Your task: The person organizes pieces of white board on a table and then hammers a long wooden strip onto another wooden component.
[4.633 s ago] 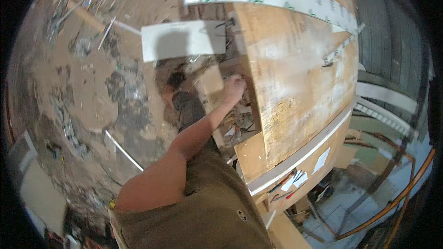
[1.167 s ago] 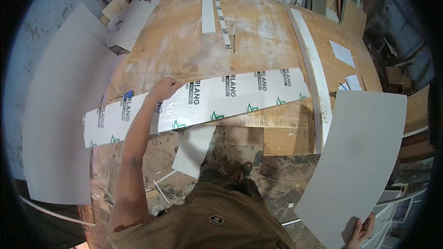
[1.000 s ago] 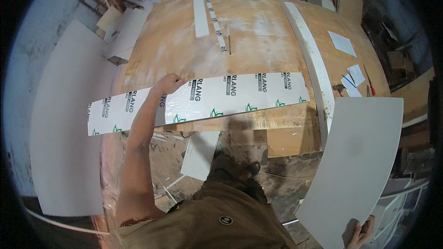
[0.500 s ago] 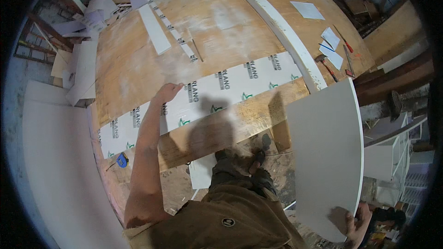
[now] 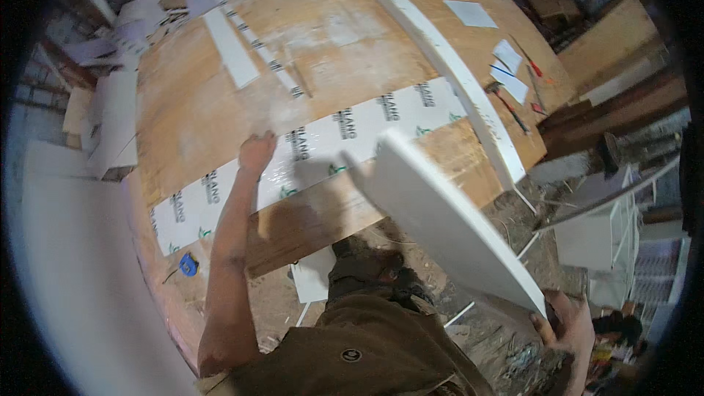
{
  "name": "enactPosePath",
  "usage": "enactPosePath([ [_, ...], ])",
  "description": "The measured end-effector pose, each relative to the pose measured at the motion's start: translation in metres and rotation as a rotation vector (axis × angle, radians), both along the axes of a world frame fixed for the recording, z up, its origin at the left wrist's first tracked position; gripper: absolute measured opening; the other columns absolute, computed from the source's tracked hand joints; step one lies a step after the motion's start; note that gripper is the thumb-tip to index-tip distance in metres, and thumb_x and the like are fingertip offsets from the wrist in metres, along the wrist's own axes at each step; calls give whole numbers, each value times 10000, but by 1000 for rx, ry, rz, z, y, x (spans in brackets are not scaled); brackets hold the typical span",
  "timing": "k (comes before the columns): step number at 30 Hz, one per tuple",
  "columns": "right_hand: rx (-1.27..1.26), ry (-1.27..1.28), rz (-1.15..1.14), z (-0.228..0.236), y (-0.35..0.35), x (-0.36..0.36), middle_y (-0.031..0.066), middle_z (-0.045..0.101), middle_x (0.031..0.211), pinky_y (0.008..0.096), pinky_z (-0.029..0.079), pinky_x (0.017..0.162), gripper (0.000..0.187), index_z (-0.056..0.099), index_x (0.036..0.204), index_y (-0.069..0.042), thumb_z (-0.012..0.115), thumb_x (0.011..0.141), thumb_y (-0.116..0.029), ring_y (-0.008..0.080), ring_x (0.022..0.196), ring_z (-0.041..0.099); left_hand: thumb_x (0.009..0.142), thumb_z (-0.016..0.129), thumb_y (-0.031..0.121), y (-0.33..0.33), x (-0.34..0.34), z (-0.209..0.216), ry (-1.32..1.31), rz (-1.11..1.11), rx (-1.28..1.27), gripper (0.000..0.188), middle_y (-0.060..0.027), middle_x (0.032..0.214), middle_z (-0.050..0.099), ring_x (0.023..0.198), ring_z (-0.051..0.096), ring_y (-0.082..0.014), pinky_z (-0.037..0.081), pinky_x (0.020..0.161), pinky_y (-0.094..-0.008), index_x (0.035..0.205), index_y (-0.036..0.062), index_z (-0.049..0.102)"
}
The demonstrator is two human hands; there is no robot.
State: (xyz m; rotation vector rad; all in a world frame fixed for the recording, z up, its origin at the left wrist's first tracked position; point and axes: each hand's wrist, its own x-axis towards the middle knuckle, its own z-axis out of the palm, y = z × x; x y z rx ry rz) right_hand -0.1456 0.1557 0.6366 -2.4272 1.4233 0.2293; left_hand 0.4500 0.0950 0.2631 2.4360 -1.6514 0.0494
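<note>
My right hand (image 5: 568, 334) is closed round the near lower end of a plain white board (image 5: 447, 213). That board is tilted, and its far end hangs over the near edge of a film-covered white board (image 5: 334, 130) with dark print and green marks. The film-covered one lies flat along the near side of the wooden worktable (image 5: 352, 59). My left hand (image 5: 257, 152) sits at its far edge, fingers curled over that edge; the fingertips are partly hidden. A blue tape measure (image 5: 189, 264) lies off its left end.
A long white beam-like piece (image 5: 440, 59) crosses the table on the right. Beyond it lie a hammer (image 5: 507, 106), paper sheets (image 5: 469, 13) and a red-handled screwdriver (image 5: 534, 66). Narrow strips (image 5: 231, 48) rest at the far left. A large white panel (image 5: 81, 264) stands at my left.
The plain white board has swung up and leftward in my right hand, turning its edge toward me, over the film-covered board's near edge. My left hand stays at the far edge.
</note>
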Motion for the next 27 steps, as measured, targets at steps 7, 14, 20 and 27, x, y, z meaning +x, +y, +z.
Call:
enactPosePath([
  [7, -273, -11, 598, 21, -39, 9, 43, 645, 793, 332, 518, 590, 361, 613, 1040, -77, 677, 692, -150, 216, 651, 629, 945, 458, 437, 73, -64, 57, 694, 158, -53, 435, -162, 868, 671, 745, 596, -298, 501, 743, -347, 1007, 49, 646],
  [14, -657, -132, 1032, -24, -70, -20, 32, 662, 993, 276, 517, 631, 321, 621, 1045, -113, 652, 728, -158, 119, 771, 596, 953, 377, 549, 205, -213, 97, 1458, 428, 75, 636, -122, 1091, 629, 969, 598, -194, 469, 873, -335, 1221, -3, 546],
  [20, -733, -286, 901, -173, -134, -86, -6, 579, 1246, 388, 449, 860, 316, 614, 1082, -146, 641, 767, -133, 180, 1052, 539, 917, 579, 171, 176, -314, 23, 2054, 272, -424, 592, -131, 1319, 472, 1164, 507, -217, 428, 981, -347, 1407, 15, 287],
  [27, -657, -494, 381, -352, -151, -100, 1, 598, 1217, 448, 383, 926, 393, 599, 1102, -144, 675, 728, -53, 242, 1104, 533, 895, 620, 278, 123, -315, -46, 1723, 319, -238, 546, -126, 1176, 565, 1017, 587, -192, 496, 855, -327, 1316, -7, 421],
])
